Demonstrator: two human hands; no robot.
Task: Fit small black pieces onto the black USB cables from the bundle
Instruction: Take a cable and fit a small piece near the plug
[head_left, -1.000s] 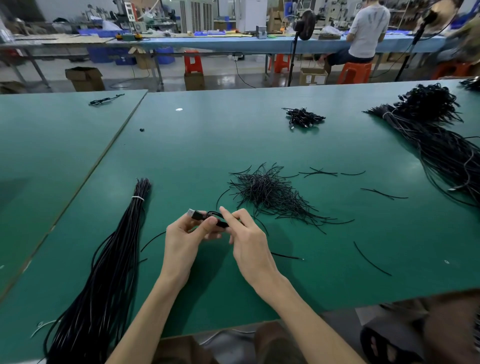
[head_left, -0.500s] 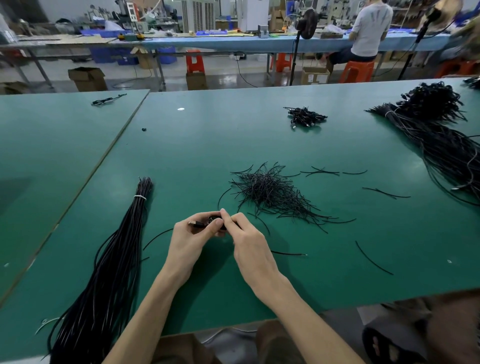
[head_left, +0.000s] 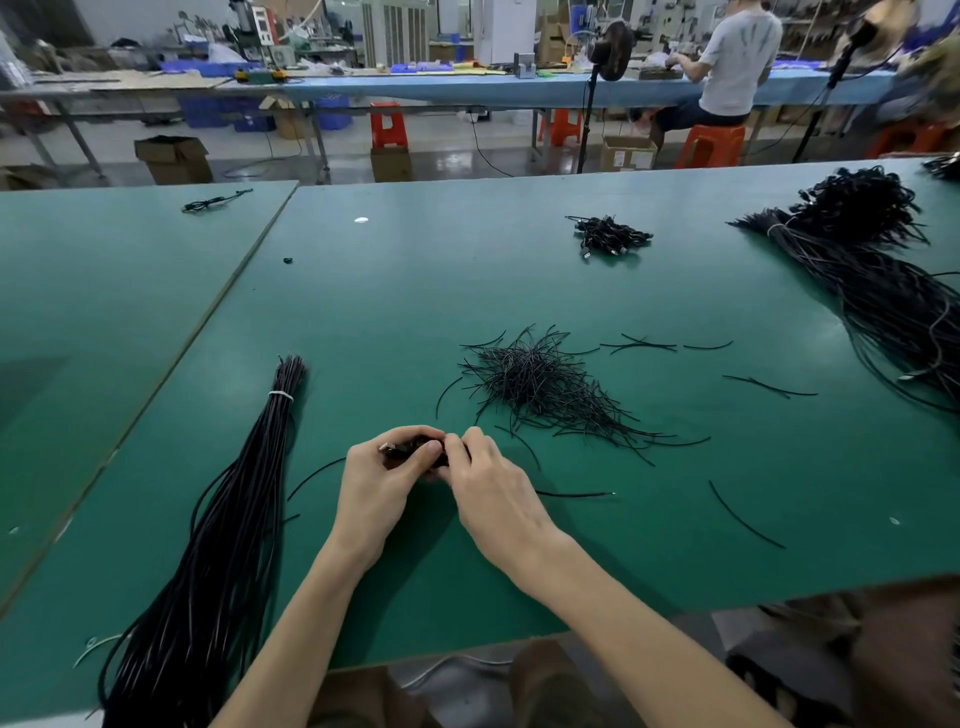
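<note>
Head camera looks down on a matte green table (head_left: 363, 312). At its near edge the left hand (head_left: 379, 483) curls round a black USB cable (head_left: 402, 449) at the plug end, and the right hand (head_left: 493, 488) pinches the same spot. A long tied bundle (head_left: 223, 545) of glossy cords lies to the left. A wispy pile of thin black pieces (head_left: 540, 389) lies just beyond the hands.

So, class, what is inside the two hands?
A black cable end with a metal plug tip shows between the left hand and right hand, which pinch it. Any small piece in there is covered.
</note>
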